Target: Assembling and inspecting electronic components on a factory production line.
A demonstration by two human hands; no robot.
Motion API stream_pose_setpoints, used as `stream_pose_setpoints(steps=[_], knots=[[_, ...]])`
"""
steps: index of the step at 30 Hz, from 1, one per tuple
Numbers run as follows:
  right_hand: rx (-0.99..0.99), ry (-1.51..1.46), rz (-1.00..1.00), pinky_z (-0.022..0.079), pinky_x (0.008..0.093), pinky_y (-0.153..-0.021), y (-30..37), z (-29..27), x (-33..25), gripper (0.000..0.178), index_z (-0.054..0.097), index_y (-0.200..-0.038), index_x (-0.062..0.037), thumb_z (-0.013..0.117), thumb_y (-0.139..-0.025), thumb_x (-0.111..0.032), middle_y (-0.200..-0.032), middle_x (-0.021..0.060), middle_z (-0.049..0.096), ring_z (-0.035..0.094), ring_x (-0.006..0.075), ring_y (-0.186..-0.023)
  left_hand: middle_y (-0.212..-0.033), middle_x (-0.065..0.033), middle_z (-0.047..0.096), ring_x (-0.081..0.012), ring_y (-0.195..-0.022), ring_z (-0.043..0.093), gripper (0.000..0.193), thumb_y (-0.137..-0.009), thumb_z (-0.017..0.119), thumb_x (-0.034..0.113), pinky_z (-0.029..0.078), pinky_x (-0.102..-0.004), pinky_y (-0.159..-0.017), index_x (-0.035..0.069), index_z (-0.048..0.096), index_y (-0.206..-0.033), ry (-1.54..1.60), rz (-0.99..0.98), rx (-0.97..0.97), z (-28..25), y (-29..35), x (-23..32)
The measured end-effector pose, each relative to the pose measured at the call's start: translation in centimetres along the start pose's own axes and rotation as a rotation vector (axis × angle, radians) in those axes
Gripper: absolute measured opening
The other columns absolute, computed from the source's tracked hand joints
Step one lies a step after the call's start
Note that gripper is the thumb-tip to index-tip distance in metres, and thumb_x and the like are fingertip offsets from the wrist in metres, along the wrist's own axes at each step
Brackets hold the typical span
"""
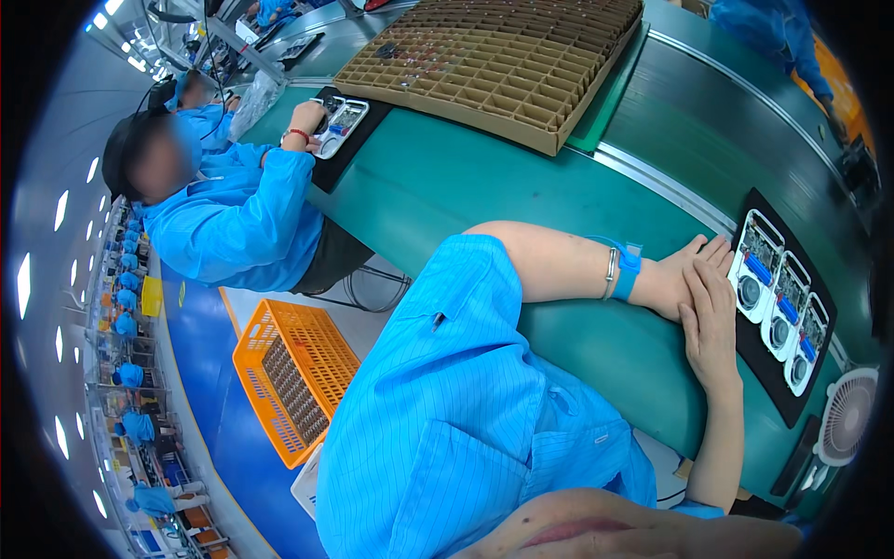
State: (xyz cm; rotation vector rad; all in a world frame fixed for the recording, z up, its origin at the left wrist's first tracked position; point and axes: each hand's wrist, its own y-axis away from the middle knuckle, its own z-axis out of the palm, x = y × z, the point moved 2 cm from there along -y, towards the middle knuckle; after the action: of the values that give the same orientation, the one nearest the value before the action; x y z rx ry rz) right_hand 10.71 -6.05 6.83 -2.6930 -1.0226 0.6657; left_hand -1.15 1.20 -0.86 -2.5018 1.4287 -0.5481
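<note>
My left hand (pixel 666 284) lies on the green work surface (pixel 596 363), its fingers stretched out toward a black mat (pixel 745 349). My right hand (pixel 712 312) rests flat across the fingers of the left, hiding part of them. Neither hand holds anything. A blue wrist strap (pixel 629 272) and a metal bracelet (pixel 610 272) circle my left wrist. Just right of my fingertips, three white plastic housings (pixel 748 315) sit in a row on the mat. Each shows a circuit board, a round speaker and a blue cylindrical part.
A cardboard divider tray (pixel 521 93) with many cells stands at the back. To the left, a co-worker (pixel 251 219) handles a similar white housing (pixel 343 126) on another black mat. An orange crate (pixel 293 373) is below, left of me. A white fan (pixel 847 417) stands at right.
</note>
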Motion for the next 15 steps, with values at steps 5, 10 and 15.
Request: stream_pose_setpoints(steps=[5, 10, 15], knots=[[-0.003, 0.001, -0.001, 0.031, 0.0499, -0.118, -0.03, -0.09, -0.08, 0.048, 0.054, -0.142, -0.0019, 0.06, -0.096, -0.014, -0.149, 0.0174, 0.049, 0.044, 0.0348, -0.14, -0.159, -0.0382, 0.026, -0.0537, -0.151, 0.02, 0.093, -0.09, 0.053, 0.046, 0.022, -0.066, -0.117, -0.017, 0.026, -0.152, 0.011, 0.005, 0.009, -0.14, -0.02, 0.01], [-0.005, 0.004, -0.003, 0.031, 0.0502, -0.118, -0.03, -0.07, 0.02, 0.048, 0.054, -0.143, -0.0022, 0.059, -0.097, -0.015, -0.149, 0.0173, 0.049, 0.044, 0.0344, -0.14, -0.158, -0.0382, 0.027, -0.0537, -0.151, 0.02, 0.093, -0.089, 0.054, 0.046, 0.022, -0.0655, -0.117, -0.017, 0.026, -0.152, -0.005, 0.003, 0.001, -0.12, -0.06, 0.03], [-0.007, 0.01, -0.006, 0.031, 0.0501, -0.118, -0.02, -0.08, 0.05, 0.048, 0.054, -0.142, -0.0022, 0.059, -0.097, -0.016, -0.148, 0.0173, 0.049, 0.045, 0.0347, -0.14, -0.158, -0.0378, 0.027, -0.0536, -0.151, 0.02, 0.093, -0.089, 0.054, 0.046, 0.023, -0.0653, -0.117, -0.016, 0.026, -0.152, -0.006, 0.006, 0.002, -0.4, 0.02, 0.11]])
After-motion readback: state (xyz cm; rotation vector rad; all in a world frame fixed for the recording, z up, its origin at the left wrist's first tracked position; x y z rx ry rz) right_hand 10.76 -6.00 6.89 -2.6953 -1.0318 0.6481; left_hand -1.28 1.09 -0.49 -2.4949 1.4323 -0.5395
